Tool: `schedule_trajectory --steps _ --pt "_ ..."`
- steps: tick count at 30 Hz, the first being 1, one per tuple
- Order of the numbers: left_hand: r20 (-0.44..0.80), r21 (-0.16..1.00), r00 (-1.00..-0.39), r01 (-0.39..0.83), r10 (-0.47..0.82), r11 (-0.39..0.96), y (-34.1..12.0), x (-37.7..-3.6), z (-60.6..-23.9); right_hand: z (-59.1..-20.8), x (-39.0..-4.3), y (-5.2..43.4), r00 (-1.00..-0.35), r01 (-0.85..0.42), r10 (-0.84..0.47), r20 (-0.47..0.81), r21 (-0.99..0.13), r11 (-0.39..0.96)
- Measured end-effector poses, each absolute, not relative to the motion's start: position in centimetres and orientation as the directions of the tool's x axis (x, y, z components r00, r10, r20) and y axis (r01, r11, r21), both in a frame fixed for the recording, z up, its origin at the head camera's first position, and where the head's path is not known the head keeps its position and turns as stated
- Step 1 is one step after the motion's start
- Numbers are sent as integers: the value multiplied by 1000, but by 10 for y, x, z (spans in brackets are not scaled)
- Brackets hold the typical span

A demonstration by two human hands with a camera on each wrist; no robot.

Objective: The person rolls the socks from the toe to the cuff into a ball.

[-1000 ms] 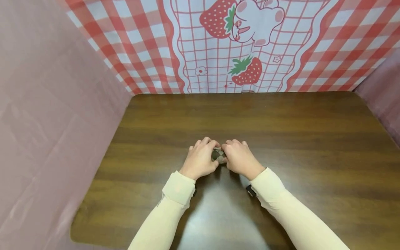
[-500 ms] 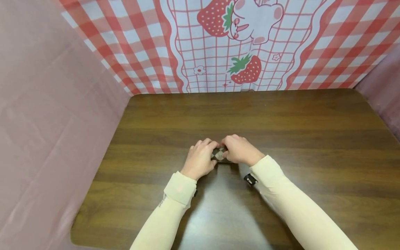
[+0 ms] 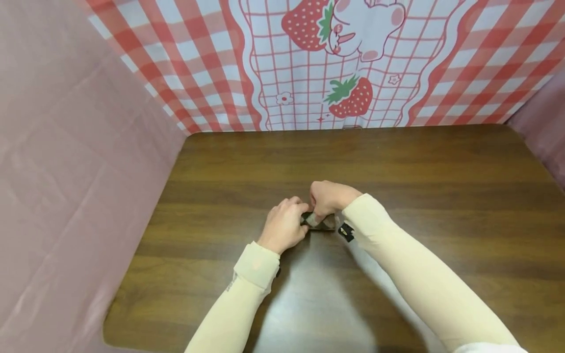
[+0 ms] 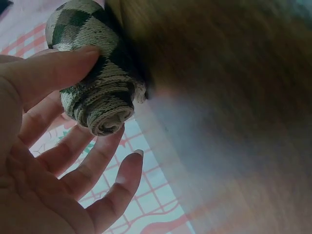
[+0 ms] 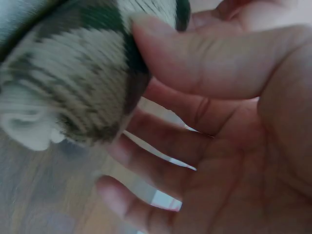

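A knitted sock with a dark green, brown and cream diamond pattern is rolled into a tight bundle at the middle of the table. My left hand holds its left end, thumb in front and fingers behind. The left wrist view shows the spiral layers of the rolled sock at that end, with the lower fingers spread apart. My right hand pinches the roll from above and behind. In the right wrist view, the thumb presses the patterned knit, and a whitish fold sticks out of the end.
The brown wood-grain table has rounded corners. Behind it hangs a red-and-white checked cloth with strawberry prints. A pink cloth covers the left side, and another pink cloth is at the right.
My right hand has shifted away from me, its wrist turning so the forearm reaches in higher. More of the sock's right end now shows beneath it. The left hand stays nearly in place.
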State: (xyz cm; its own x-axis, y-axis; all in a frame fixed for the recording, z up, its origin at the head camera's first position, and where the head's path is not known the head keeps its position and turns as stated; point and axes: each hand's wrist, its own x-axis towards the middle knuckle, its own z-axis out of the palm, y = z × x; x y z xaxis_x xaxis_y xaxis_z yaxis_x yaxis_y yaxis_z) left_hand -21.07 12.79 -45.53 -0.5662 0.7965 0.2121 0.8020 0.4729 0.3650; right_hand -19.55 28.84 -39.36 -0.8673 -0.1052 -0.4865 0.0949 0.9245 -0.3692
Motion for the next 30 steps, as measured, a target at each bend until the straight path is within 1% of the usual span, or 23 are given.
schedule_trajectory --steps 3,7,11,14,18,22,25,28,30 --pt "217 350 -563 808 798 474 127 -209 -457 -395 -203 287 -837 100 -107 -536 -343 934" --pt "215 361 -563 805 798 470 126 -209 -456 -396 -206 286 -822 97 -113 -558 -333 938" --pt "216 369 -549 811 807 453 125 -210 -456 -396 -206 287 -812 113 -109 -573 -338 934" --pt "228 358 -539 821 811 444 123 -210 -458 -397 -203 287 -825 120 -104 -555 -353 928" --pt "246 331 -531 832 811 445 120 -209 -459 -399 -195 287 -846 84 -143 -514 -393 916" --pt "257 320 -531 835 807 447 119 -204 -459 -405 -183 295 -861 5 -223 -457 -446 895" --pt "274 337 -533 833 801 439 119 -202 -458 -410 -172 304 -890 -37 -260 -374 -510 859" --pt "325 366 -534 832 781 416 117 -200 -457 -414 -156 314 -941 -58 -238 -238 -582 811" --pt "388 418 -547 821 742 387 115 -200 -454 -417 -144 318 -976 -67 -183 -116 -640 765"
